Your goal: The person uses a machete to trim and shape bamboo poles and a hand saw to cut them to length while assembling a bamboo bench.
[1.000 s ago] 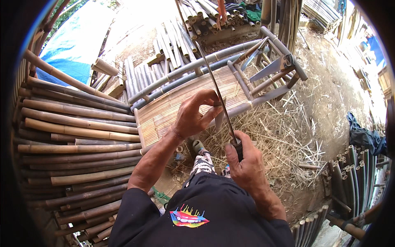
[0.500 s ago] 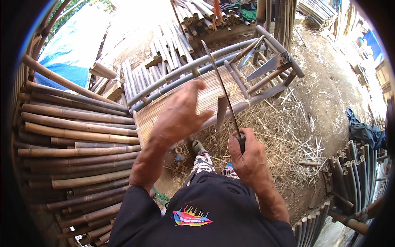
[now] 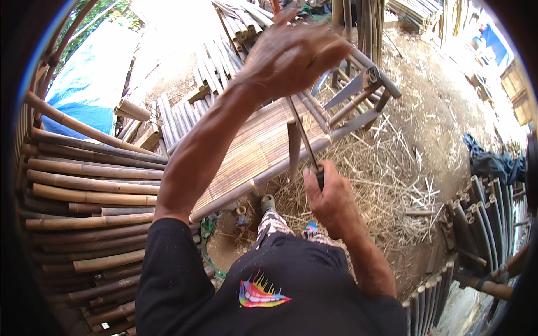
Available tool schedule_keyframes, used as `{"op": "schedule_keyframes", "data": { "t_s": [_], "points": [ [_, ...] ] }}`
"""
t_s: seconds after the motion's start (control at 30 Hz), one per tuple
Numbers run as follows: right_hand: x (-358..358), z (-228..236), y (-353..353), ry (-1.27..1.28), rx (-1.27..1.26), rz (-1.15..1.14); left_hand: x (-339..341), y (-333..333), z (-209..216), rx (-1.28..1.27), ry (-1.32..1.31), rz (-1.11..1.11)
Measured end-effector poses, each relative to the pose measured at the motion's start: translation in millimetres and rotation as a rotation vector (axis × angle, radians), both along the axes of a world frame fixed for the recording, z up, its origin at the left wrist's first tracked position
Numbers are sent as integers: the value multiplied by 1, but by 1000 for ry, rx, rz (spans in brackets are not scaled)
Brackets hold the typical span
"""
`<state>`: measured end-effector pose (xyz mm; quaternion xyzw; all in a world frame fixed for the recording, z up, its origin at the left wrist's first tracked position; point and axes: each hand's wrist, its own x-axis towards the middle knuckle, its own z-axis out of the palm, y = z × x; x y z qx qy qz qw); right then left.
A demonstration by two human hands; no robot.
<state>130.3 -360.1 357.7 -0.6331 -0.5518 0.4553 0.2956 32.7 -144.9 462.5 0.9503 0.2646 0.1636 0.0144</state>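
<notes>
My right hand (image 3: 334, 201) is closed round the dark handle of a long-bladed knife (image 3: 303, 133). The slim blade points up and away over the bench, and its far part is hidden behind my left hand (image 3: 297, 59). My left arm stretches across the bamboo bench (image 3: 246, 154); that hand is blurred, its thumb apart from the fingers, near the far end of the bench frame. A flat tapered brown piece (image 3: 293, 147) stands at the front edge of the slatted seat. A handsaw (image 3: 347, 91) rests against the frame at the right end.
Stacked bamboo poles (image 3: 95, 190) lie along the left. Cut bamboo lengths (image 3: 213, 73) are piled behind the bench, and upright poles (image 3: 487, 224) stand at the right. Straw-like shavings (image 3: 386, 190) cover the ground. A blue tarp (image 3: 84, 101) lies at the far left.
My left hand has swung up and to the right, now covering the knife's far part. My right hand still grips the knife and has shifted slightly. The view has moved a little.
</notes>
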Motion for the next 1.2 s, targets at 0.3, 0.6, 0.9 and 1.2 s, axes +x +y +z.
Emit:
{"op": "schedule_keyframes", "data": {
  "t_s": [0.3,0.6,0.9,1.2],
  "points": [
    [-11,-65,35,-90,-83,-51,-53,7,-130,-579,-567,-43],
    [-49,6,48,-197,-172,-209,-48,-17,-103,-621,-949,185],
    [-91,-49,89,-540,-95,-343,-38,24,-150,-791,-1080,206],
    [-129,-301,61,-364,-297,-425,-66,23,-153,-851,-1073,61]
  ]
}}
